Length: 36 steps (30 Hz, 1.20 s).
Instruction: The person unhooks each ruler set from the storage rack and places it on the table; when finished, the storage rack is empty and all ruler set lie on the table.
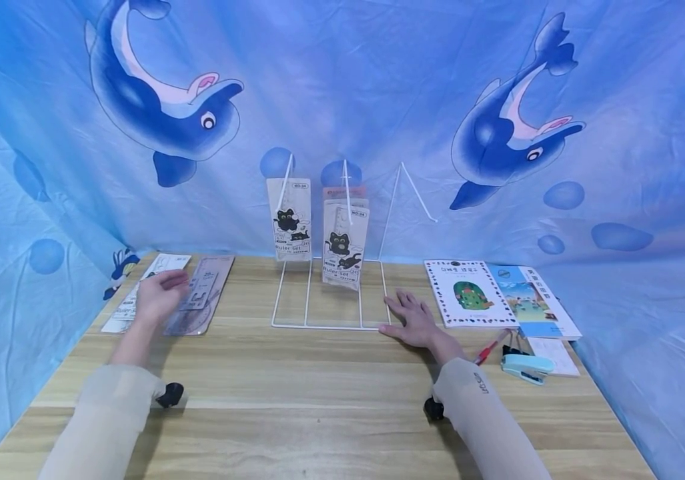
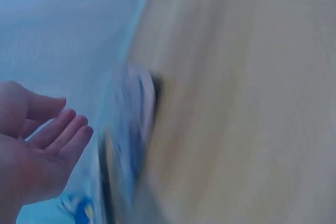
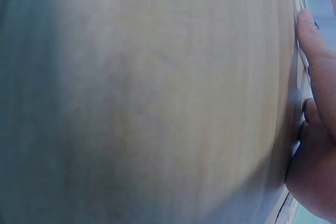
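My left hand (image 1: pixel 160 293) hovers over flat ruler packets on the table's left side, its fingers loosely bent and nothing between them. One packet is white (image 1: pixel 123 312); beside it lies a pinkish-grey one (image 1: pixel 213 283). In the left wrist view, the thumb and fingers (image 2: pixel 73 135) stand apart. A white wire display rack (image 1: pixel 331 327) stands at the table's middle. From its left hook hangs a ruler set packet (image 1: pixel 292 233); from the middle hook hang layered packets, a ruler set (image 1: pixel 345 247) foremost. My right hand (image 1: pixel 413 321) rests with spread fingers at the rack base's right edge.
Two booklets, one with a green picture (image 1: pixel 471 295) and one blue (image 1: pixel 528 303), lie at the right. Near them are a red pen (image 1: pixel 488 350), a black binder clip (image 1: pixel 515 348) and a light-blue stapler (image 1: pixel 527 365). A blue dolphin-print curtain (image 1: pixel 342 87) closes off the back.
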Each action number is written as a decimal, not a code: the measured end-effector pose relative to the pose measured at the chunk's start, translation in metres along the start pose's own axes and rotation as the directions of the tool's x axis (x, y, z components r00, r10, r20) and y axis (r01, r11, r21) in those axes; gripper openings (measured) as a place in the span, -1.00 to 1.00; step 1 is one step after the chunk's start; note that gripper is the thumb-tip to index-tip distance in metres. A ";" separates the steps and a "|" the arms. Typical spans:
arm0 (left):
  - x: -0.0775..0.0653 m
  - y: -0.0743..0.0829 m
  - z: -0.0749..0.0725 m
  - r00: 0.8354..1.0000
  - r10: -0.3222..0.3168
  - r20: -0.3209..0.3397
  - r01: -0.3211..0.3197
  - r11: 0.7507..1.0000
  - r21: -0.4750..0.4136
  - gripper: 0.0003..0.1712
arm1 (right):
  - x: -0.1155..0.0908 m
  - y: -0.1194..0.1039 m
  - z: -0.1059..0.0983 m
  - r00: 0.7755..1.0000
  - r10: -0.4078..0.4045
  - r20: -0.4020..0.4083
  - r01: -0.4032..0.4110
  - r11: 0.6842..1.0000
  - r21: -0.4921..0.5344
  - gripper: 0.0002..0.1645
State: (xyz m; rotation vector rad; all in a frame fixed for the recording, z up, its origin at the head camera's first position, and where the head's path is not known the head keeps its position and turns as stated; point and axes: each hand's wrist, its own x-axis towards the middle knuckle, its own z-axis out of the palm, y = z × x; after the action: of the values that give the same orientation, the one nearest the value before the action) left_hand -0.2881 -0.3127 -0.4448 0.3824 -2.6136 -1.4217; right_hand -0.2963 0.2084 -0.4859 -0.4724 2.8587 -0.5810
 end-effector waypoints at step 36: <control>0.041 0.131 0.126 0.937 0.349 -0.006 -0.308 0.816 -0.490 -0.37 | 0.005 0.003 0.003 1.000 0.009 -0.001 -0.009 1.000 -0.030 -0.08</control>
State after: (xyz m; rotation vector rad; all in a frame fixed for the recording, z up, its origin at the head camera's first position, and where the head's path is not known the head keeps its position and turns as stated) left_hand -0.3779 -0.1544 -0.4030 -0.1917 -2.1156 -1.9029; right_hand -0.3013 0.2082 -0.4900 -0.4637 2.8723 -0.5381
